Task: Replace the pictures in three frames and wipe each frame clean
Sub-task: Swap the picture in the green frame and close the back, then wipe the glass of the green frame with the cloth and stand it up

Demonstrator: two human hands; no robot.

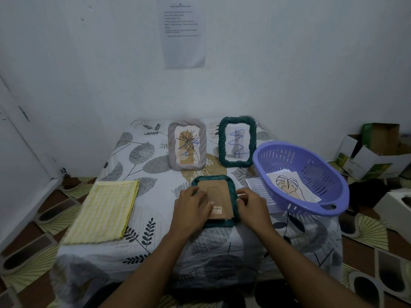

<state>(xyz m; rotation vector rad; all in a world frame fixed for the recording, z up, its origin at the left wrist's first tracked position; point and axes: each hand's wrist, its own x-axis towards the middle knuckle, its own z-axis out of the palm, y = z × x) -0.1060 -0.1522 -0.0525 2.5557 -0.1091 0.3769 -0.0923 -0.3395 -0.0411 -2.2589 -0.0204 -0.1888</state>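
Right at the middle of the counter's (155,258) near half, a face-down frame (233,192) with a dark green twisted rim lies flat on the leaf-print cloth, its brown backing board (219,196) turned up. The left hand (192,204) rests on the left part of that board with fingers mostly straight, pressing on it, the thumb up by the frame's left rim. The right hand (251,207) has its fingers bent over the frame's right rim and grips it there; what the fingertips do beneath is hidden.

Along the far edge two more frames stand upright against the wall: a beige frame (187,166) at the middle, holding a flower drawing with blue scribble over it, and just beside it to the right a green frame (222,143) whose grey picture is scribbled over too. At the right edge a purple basket (318,172) sits tilted, partly overhanging, with loose prints (289,185) inside, the top one a line-drawn leaf. More white paper shows under its left side. By the left edge a folded yellow cloth (104,211) lies flat, well apart from the frames.

A printed sheet (184,32) hangs on the wall, and open cardboard boxes (373,156) lie on the floor to the right.
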